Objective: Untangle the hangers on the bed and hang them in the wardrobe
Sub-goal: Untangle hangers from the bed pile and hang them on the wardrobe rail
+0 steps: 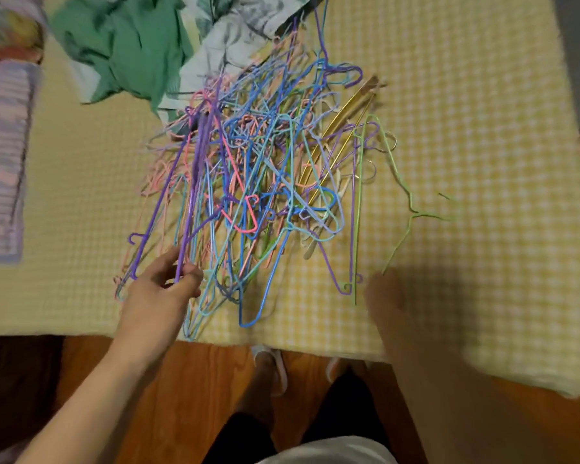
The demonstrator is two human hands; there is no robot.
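Note:
A tangled heap of thin hangers (pixel 265 182) in purple, blue, pink, teal, green and gold lies on the yellow checked bed (pixel 466 145). My left hand (pixel 163 289) pinches the bar of a purple hanger (pixel 195 182) at the heap's near left edge. A light green hanger (pixel 403 187) lies at the heap's right side. My right hand (pixel 387 303) is blurred just below that green hanger's lower end; whether it holds anything cannot be made out. No wardrobe is in view.
Green and floral printed cloth (pixel 141 45) is crumpled at the far side of the bed, touching the heap. A striped purple folded fabric (pixel 2 155) lies at the left. The bed's near edge runs above the wooden floor (pixel 188 390), where my feet stand.

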